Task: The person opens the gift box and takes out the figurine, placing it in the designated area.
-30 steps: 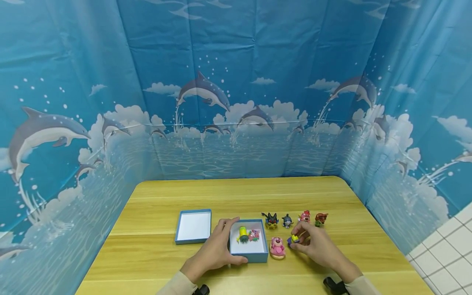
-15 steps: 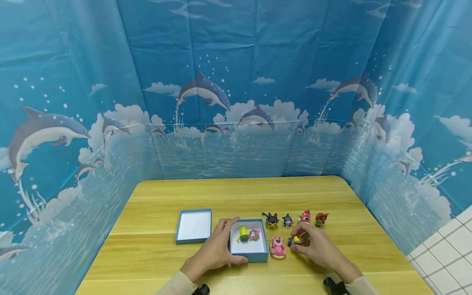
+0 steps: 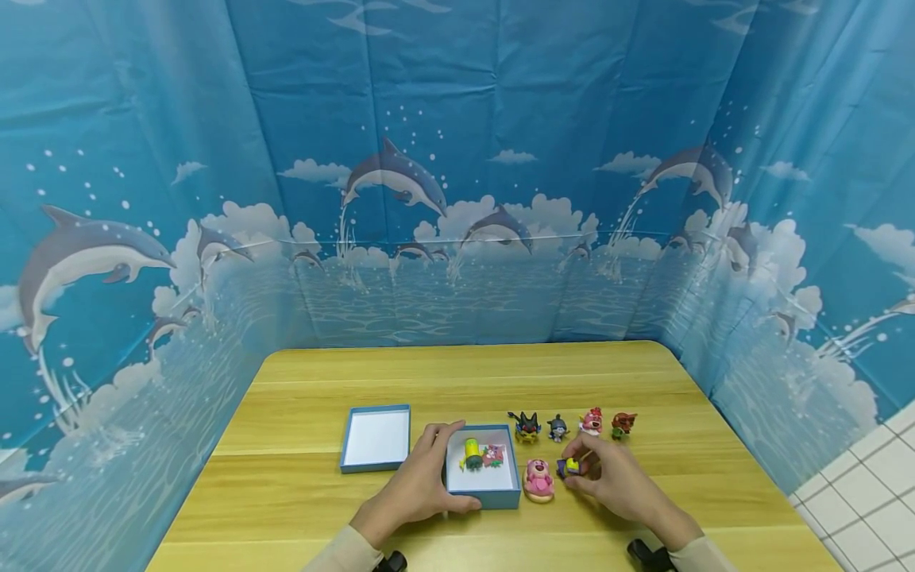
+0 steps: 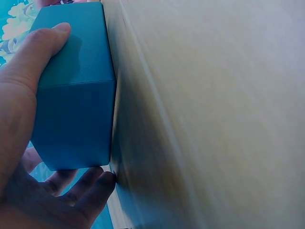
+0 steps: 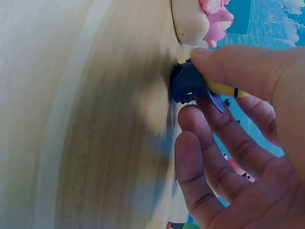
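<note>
In the head view my left hand (image 3: 422, 481) grips the blue box (image 3: 493, 500), its thumb on the near wall and its fingers around the left side. Inside lie a yellow-and-green toy figurine (image 3: 472, 454) and a pink one (image 3: 493, 455). My right hand (image 3: 618, 481) pinches a small yellow-and-purple toy figurine (image 3: 570, 467) between thumb and fingers. The right wrist view has its dark blue lower part (image 5: 186, 83) at the tabletop; whether it touches is unclear. Just left of that hand sits a pink bear figurine (image 3: 538, 481).
A shallow blue lid (image 3: 376, 438), white inside, lies left of the box. Behind the right hand a row of figurines stands: a black-and-yellow one (image 3: 526, 427), a grey one (image 3: 557, 428), a pink-and-red one (image 3: 591, 420) and a brown one (image 3: 623, 425). A dolphin-print curtain surrounds the table (image 3: 429, 381).
The yellow-and-purple figurine has turned slightly in my right fingers, which stay at nearly the same spot. My left hand and the box have not moved.
</note>
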A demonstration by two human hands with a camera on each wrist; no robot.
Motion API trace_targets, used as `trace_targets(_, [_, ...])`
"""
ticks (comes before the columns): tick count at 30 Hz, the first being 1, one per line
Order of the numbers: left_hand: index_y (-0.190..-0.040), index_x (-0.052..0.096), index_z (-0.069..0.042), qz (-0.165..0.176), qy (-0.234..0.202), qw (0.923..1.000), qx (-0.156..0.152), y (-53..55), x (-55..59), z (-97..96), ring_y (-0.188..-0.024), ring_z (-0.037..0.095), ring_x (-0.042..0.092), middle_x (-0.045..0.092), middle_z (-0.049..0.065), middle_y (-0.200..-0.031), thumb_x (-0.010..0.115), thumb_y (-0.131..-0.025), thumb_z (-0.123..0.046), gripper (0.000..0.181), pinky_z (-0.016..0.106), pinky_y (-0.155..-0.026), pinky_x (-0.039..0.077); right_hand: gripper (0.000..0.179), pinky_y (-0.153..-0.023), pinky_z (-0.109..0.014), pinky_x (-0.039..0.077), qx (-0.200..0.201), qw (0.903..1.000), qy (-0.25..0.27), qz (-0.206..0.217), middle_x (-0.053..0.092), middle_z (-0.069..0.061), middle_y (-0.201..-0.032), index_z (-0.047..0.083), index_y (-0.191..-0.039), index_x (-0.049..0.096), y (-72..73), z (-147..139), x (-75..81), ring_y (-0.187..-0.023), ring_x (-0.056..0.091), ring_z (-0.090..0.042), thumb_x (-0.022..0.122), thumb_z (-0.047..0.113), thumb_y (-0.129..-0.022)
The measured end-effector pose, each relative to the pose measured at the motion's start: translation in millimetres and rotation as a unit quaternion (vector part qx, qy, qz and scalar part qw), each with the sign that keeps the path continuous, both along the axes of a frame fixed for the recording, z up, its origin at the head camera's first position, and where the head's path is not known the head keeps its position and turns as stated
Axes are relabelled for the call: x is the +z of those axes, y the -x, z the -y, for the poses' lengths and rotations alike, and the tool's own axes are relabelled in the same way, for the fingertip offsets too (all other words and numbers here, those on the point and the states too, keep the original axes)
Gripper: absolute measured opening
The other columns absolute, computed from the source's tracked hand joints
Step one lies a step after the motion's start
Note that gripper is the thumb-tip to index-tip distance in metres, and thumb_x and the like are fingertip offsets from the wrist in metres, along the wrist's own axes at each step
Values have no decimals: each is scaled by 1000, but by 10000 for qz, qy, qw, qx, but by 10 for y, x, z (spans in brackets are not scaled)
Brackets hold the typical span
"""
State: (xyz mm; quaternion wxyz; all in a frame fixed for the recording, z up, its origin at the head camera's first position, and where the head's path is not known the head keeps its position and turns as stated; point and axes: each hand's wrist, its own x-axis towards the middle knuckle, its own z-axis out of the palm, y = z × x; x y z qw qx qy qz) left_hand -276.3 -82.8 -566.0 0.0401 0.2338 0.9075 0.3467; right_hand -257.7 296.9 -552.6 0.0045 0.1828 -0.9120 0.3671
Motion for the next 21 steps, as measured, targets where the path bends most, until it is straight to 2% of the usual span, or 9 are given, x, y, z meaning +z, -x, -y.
trace_targets(11, [-184,33,-22,16,-48,10000,36,-8,11,-9,-135,24,61,52,10,-165,104,-81,-64,132,55,-114,60,31,-79,-25,65,142,9998,-72,121,81,0,-114,14,-118,78,6,-24,20,-94,74,-4,95,3,-94])
trace_targets(21, [-184,33,-22,5,-32,10000,27,-17,20,-6,-136,25,60,52,11,-166,105,-82,-63,131,56,-115,60,36,-81,-28,66,232,9996,-166,23,82,0,-117,11,-125,79,20,-56,13,-95,73,-4,96,5,-94])
